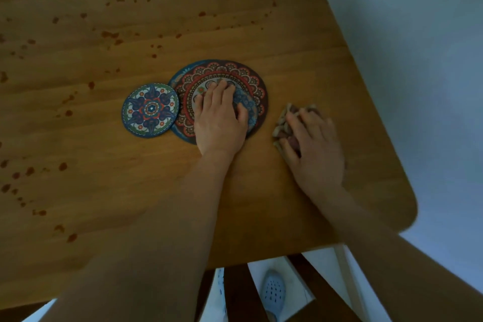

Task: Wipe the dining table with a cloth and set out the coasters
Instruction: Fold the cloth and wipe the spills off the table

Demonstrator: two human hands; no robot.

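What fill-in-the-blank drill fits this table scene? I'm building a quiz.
1. The left hand presses on the ___ red mat.
2. The small blue coaster lies to that mat's ___.
3. The right hand covers a bundled ___.
4. Reddish ___ dot the table.

Missing: large; left; cloth; spots

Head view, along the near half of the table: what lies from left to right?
Red spots on the bare wood → small blue coaster → large red-patterned mat under the left hand → right hand on a bunched cloth → table edge.
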